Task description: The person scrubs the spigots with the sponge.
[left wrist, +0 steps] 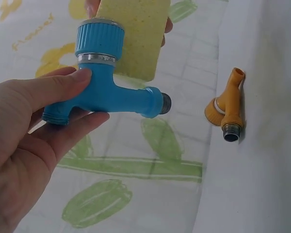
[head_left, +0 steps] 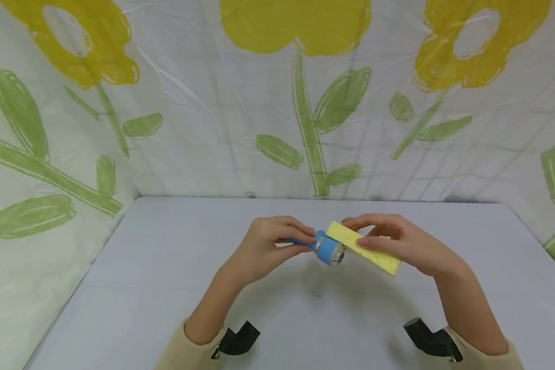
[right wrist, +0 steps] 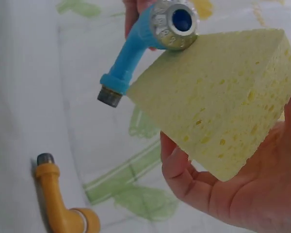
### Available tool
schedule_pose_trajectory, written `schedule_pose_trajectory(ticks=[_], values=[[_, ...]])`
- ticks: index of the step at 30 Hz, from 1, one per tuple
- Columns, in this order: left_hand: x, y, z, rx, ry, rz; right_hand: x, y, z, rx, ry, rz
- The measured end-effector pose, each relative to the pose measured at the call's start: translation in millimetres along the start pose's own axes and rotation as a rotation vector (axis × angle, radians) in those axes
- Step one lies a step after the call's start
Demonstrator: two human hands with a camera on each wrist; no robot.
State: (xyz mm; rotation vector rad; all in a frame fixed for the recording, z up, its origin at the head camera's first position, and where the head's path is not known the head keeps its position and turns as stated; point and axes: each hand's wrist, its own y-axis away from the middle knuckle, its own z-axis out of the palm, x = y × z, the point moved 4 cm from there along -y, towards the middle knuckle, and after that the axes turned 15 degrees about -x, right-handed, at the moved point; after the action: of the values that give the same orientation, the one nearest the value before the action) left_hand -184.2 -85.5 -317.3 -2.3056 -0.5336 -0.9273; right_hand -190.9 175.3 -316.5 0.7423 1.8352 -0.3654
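Observation:
A blue plastic tap (head_left: 326, 247) with a ribbed knob and threaded metal end is pinched between the thumb and fingers of my left hand (head_left: 274, 245). In the left wrist view the tap (left wrist: 99, 90) shows its side, with my left hand (left wrist: 26, 138) gripping it near the spout. My right hand (head_left: 409, 241) holds a yellow sponge (head_left: 364, 247) by its faces. The sponge's near end meets the tap's knob; in the right wrist view the sponge (right wrist: 213, 97) lies against the knob (right wrist: 177, 24), while fingers of my right hand (right wrist: 247, 204) support it from below.
An orange tap (left wrist: 228, 107) lies on the white table (left wrist: 262, 170), also visible in the right wrist view; I cannot make it out in the head view. A white sheet with painted flowers (head_left: 189, 103) hangs behind the table. Dark wrist mounts (head_left: 238, 340) sit on both sleeves.

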Motion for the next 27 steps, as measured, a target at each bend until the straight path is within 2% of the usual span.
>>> schedule_pose_trajectory(ticks=[6, 9, 17, 27], values=[[-2.8, -2.9, 4.1, -0.024, -0.121, 0.022, -5.1, 2.6, 0.7, 0.053, 0.137, -0.009], [-4.2, -3.4, 5.7, -0.029, -0.139, 0.007, -4.7, 1.9, 0.6, 0.074, 0.191, 0.016], [-6.5, -1.6, 4.5, 0.011, -0.093, -0.062, -11.8, 4.6, 2.9, 0.066, 0.261, -0.030], [-11.2, 0.0, 3.8, 0.099, -0.039, -0.101, -12.9, 5.7, 5.0, 0.113, 0.316, 0.014]])
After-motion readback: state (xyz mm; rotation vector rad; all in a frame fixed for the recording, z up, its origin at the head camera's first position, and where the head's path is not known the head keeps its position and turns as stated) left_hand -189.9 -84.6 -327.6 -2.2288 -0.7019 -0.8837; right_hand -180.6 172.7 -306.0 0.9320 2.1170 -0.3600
